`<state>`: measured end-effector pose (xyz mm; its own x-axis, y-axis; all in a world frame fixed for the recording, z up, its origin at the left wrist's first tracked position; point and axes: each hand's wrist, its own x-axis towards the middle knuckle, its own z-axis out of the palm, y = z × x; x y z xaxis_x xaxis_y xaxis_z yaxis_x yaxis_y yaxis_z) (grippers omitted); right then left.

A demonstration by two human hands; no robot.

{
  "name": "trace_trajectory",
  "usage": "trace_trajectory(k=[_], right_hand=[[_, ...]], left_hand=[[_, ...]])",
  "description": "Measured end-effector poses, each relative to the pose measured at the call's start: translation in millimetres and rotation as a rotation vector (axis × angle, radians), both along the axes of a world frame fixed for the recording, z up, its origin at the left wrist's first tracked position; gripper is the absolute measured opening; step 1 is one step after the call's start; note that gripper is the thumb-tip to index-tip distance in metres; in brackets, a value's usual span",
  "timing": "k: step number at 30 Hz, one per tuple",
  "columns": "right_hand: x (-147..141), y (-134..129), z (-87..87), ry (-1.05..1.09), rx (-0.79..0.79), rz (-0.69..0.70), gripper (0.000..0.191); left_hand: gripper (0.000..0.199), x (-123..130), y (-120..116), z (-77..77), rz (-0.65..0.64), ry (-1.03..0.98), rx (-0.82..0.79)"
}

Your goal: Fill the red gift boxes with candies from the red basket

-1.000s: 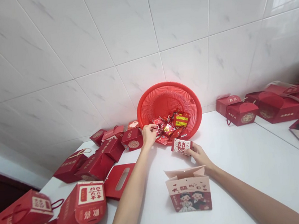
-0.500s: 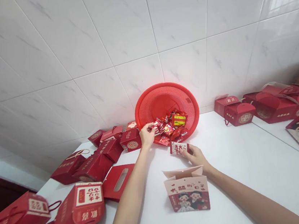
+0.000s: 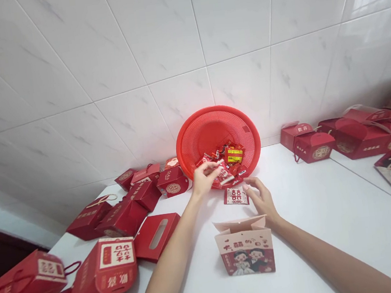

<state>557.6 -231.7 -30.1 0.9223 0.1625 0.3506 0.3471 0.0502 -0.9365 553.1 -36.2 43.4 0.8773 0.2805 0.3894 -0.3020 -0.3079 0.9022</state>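
Observation:
My left hand [image 3: 205,178] pinches a red-and-white candy packet [image 3: 225,173] at the front of a red plastic basket [image 3: 195,132], which leans tilted against the wall. Several wrapped sweets [image 3: 235,153] lie inside that basket. Just below its rim, a white packet with red double-happiness characters [image 3: 236,196] lies on the table. Beside this packet is my right hand [image 3: 260,198], open, with thumb and fingers apart. Nearer to me stands an open-topped pink and red paper gift box [image 3: 249,254] with a cartoon couple printed on it.
Several red gift boxes [image 3: 117,265] crowd the left side of the white table [image 3: 311,246], some with cord handles. A flat red bag [image 3: 156,237] lies by my left forearm. More red boxes [image 3: 313,146] line the right side along the tiled wall [image 3: 174,35].
My right hand has let go of the double-happiness packet, now on the table. My left hand has moved right, drawing a red-and-white packet from the heap in the basket.

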Motion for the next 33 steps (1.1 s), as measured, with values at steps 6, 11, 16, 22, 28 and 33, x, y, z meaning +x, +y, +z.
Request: trace_trajectory(k=[6,11,16,22,28,33], right_hand=[[0,2,-2.5,0.099,0.13,0.164,0.043],[1,4,-5.1,0.162,0.146,0.19,0.045],[1,5,-1.5,0.205,0.206,0.183,0.044],[-3,6,0.3,0.296,0.336,0.234,0.046],[-2,7,1.6,0.266,0.34,0.258,0.038],[0,7,0.4,0.239,0.327,0.249,0.034]], left_hand=[[0.009,-11,-40,-18.7,-0.279,0.053,0.234],[0.023,-8,-22,-10.7,0.087,0.012,0.465],[0.043,1,7,-2.4,0.492,0.244,0.818],[0.033,13,23,-3.5,0.452,0.313,0.74],[0.03,15,27,-13.5,0.342,0.253,0.719],[0.037,12,18,-10.6,0.286,0.287,0.783]])
